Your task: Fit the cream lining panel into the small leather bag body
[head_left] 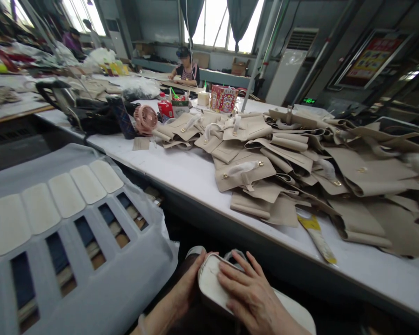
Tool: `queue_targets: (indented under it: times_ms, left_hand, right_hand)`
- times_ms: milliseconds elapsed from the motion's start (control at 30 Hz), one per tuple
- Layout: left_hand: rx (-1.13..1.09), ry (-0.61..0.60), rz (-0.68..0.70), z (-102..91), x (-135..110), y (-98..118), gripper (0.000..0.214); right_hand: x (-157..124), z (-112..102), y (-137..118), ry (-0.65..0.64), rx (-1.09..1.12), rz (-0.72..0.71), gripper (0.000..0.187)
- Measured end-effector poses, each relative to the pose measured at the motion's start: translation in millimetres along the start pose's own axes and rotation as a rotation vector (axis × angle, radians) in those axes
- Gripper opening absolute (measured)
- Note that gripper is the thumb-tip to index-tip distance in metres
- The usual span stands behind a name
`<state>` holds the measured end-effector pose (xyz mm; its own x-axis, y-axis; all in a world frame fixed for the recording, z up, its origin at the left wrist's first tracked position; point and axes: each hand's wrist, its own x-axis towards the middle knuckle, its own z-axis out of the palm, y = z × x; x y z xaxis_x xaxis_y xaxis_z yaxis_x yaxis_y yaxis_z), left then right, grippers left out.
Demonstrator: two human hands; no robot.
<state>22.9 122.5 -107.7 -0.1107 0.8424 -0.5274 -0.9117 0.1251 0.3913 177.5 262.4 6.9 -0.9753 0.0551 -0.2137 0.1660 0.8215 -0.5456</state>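
Observation:
Low in the view, below the table edge, both my hands are on a white bag piece [211, 284] with a dark rim. My left hand [186, 286] curls around its left end and grips it from beneath. My right hand [249, 295] lies on top of it with the fingers flat and pressed on the white surface. A small loop of strap shows just beyond my right fingers.
A long white table [181, 170] carries a big heap of beige bag pieces [300, 158] with gold studs. A pink fan [145, 118], a red bottle and boxes stand farther back. A grey slotted rack [73, 242] with white pads is at my left. A person sits at the far bench.

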Motion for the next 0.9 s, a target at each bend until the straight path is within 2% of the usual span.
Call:
queue_targets:
  times_ms: [200, 367, 500, 667, 767, 900]
  left_hand:
    - [-0.024, 0.002, 0.01, 8.9, -4.9, 3.5, 0.066]
    - [0.01, 0.009, 0.06, 13.3, -2.6, 6.0, 0.063]
    - [0.069, 0.049, 0.082, 11.3, -1.5, 5.6, 0.062]
    - [0.072, 0.007, 0.081, 10.6, -3.2, 7.4, 0.058]
    - [0.082, -0.006, 0.075, 10.3, -4.6, 9.3, 0.058]
    - [0.014, -0.063, 0.061, 4.1, -3.6, 6.7, 0.057]
  right_hand:
    - [5.0, 5.3, 4.2, -0.005, 0.062, 0.012, 0.049]
    - [9.2, 14.0, 1.5, 0.09, 0.057, 0.04, 0.044]
    - [13.4, 10.1, -8.7, 0.147, 0.055, 0.045, 0.053]
    - [19.4, -6.0, -21.1, 0.093, 0.044, 0.015, 0.033]
    - [22.0, -8.2, -24.2, 0.125, 0.042, 0.023, 0.022]
    - [22.8, -2.3, -24.1, 0.172, 0.113, 0.028, 0.038]
